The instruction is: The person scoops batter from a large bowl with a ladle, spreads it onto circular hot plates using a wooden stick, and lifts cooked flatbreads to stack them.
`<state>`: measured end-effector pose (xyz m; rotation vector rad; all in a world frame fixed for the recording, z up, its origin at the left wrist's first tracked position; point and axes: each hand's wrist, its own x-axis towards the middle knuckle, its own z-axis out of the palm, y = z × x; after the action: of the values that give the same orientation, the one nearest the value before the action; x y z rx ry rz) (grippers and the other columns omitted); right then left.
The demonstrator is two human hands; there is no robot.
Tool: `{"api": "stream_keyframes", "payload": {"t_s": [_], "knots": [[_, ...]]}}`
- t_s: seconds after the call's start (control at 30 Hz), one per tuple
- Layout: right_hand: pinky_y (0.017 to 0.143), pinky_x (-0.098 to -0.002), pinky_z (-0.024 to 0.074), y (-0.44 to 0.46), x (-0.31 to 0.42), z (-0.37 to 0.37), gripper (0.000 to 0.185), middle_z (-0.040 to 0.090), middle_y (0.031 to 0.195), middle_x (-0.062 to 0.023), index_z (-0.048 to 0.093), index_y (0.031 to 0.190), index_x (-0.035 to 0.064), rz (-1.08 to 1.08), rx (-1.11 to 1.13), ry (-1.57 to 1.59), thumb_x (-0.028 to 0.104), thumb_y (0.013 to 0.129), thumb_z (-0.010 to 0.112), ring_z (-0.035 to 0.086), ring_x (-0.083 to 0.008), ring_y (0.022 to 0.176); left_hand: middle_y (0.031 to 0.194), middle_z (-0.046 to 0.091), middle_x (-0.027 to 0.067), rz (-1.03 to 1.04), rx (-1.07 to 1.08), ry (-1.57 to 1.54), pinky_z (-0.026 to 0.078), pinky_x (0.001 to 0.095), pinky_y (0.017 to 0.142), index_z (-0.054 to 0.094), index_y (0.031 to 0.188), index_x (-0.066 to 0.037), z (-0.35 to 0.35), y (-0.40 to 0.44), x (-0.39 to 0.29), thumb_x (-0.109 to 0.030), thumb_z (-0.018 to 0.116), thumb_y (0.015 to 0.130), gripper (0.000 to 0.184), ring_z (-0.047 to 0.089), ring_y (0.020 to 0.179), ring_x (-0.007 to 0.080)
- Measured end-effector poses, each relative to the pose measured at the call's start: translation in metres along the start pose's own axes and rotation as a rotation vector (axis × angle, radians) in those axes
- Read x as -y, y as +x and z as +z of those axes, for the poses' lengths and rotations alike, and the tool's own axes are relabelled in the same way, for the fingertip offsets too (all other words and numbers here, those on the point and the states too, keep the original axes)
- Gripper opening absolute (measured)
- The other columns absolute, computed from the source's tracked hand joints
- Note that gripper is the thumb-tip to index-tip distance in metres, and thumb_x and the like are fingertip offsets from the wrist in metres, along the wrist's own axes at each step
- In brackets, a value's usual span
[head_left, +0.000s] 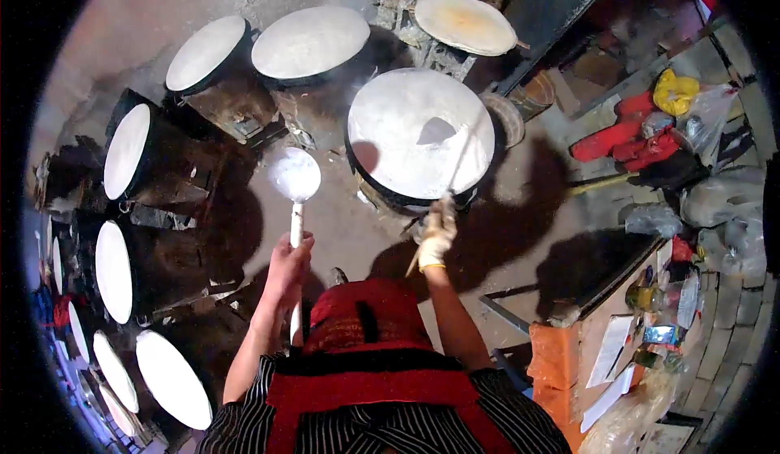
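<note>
My left hand is closed around the long pale handle of a ladle, whose round bowl holds white liquid. The ladle is held left of a large round griddle coated in white, slightly apart from it. At that griddle's near edge, my right hand, in a pale glove, grips a thin stick that reaches across the white surface. A dark grey patch shows near the middle of the coating; I cannot tell whether it is a tool head or bare griddle.
Several round griddles with white tops, such as this one, curve around the left and back. A browned flat round rests at the back. On the right are an orange box, bottles, plastic bags and red cloth.
</note>
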<state>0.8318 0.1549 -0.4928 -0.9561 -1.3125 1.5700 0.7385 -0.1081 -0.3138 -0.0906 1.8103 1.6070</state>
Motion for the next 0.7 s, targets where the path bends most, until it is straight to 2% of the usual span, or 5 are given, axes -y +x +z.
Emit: {"api": "stream_keyframes", "payload": {"t_s": [0.13,0.3,0.5,0.53,0.7], "knots": [[0.029,-0.0212,0.0276,0.003,0.074,0.038,0.038,0.045,0.060,0.0044,0.048,0.123,0.0089,0.552,0.294,0.055,0.019,0.088,0.056,0.036,-0.0062,0.034,0.062,0.037,-0.0037,-0.154,0.222,-0.380,0.029,0.0190,0.040,0.044,0.093,-0.007,-0.001,0.016,-0.006,-0.013,0.051,0.088,0.011,0.035,0.048,0.0054],[0.031,-0.0219,0.0241,-0.009,0.003,-0.027,0.023,0.041,0.053,0.0075,0.055,0.112,0.0171,0.148,0.056,0.163,0.021,0.091,0.050,0.032,-0.0052,0.035,0.071,0.044,0.0027,-0.167,0.136,-0.276,0.035,0.0202,0.044,0.044,0.092,-0.003,0.006,0.015,-0.006,-0.012,0.048,0.089,0.011,0.043,0.054,0.0089],[0.029,-0.0232,0.0261,0.028,0.070,-0.003,0.017,0.041,0.051,0.0062,0.057,0.085,0.0167,0.602,0.155,0.250,0.031,0.089,0.050,0.035,-0.0066,0.033,0.066,0.046,0.0020,-0.228,0.242,-0.178,0.032,0.0206,0.035,0.045,0.095,-0.001,0.008,0.012,-0.003,-0.011,0.048,0.089,0.012,0.041,0.045,0.0081],[0.029,-0.0225,0.0247,0.047,0.043,-0.017,0.011,0.039,0.050,0.0067,0.061,0.088,0.0177,0.340,0.164,0.209,0.026,0.089,0.053,0.034,-0.0061,0.033,0.065,0.044,0.0014,-0.231,0.255,-0.183,0.032,0.0210,0.035,0.046,0.096,-0.002,0.012,0.012,-0.004,-0.015,0.048,0.090,0.015,0.040,0.045,0.0079],[0.033,-0.0210,0.0232,0.022,0.083,-0.027,0.019,0.038,0.052,0.0084,0.062,0.107,0.0183,0.411,0.260,-0.176,0.022,0.089,0.056,0.031,-0.0036,0.036,0.068,0.046,0.0013,-0.232,0.278,-0.155,0.033,0.0207,0.038,0.046,0.099,-0.006,0.030,0.040,0.001,-0.020,0.049,0.091,0.016,0.041,0.049,0.0091]]}}
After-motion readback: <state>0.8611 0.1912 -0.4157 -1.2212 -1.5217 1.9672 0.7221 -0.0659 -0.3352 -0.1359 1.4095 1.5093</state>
